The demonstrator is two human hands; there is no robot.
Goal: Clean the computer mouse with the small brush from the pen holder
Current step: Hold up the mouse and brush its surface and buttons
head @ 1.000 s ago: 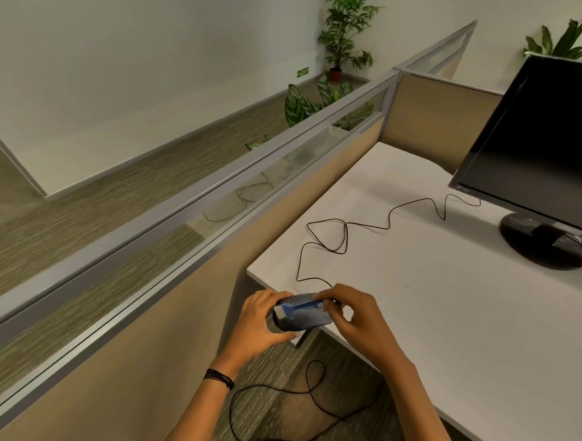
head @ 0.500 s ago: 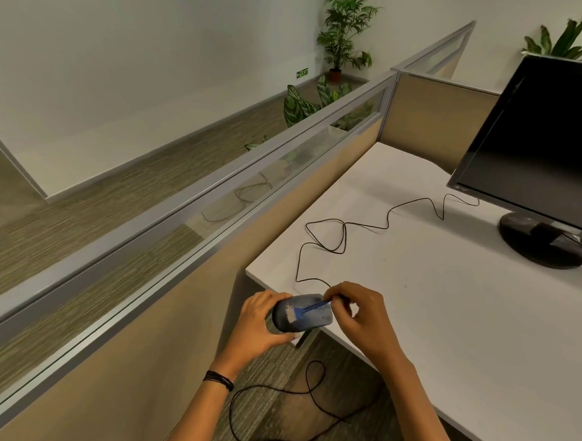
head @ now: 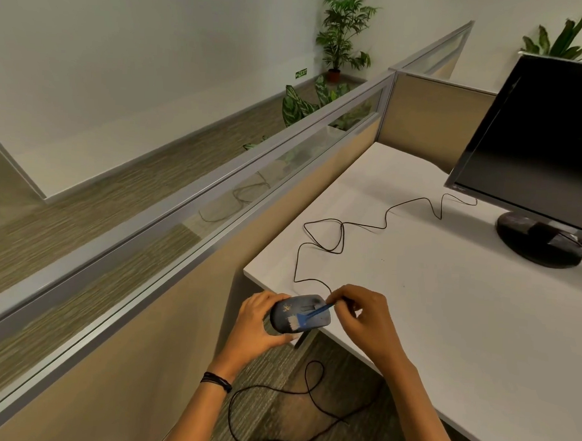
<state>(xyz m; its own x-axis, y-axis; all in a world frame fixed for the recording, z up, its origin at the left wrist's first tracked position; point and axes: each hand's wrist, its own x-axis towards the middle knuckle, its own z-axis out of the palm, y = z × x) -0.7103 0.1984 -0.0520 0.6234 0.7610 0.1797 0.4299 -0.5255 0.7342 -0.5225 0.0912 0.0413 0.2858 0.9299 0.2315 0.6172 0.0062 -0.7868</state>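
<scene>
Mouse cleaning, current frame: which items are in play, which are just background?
In play:
mouse, gripped by left hand
small blue brush, held by right hand, bristles on the mouse
mouse cable

Background:
monitor
desk
plants
partition

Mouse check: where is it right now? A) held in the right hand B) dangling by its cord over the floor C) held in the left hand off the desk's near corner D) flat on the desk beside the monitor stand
C: the left hand cups the mouse at the desk corner while the right hand lays the small blue brush on it.
</scene>
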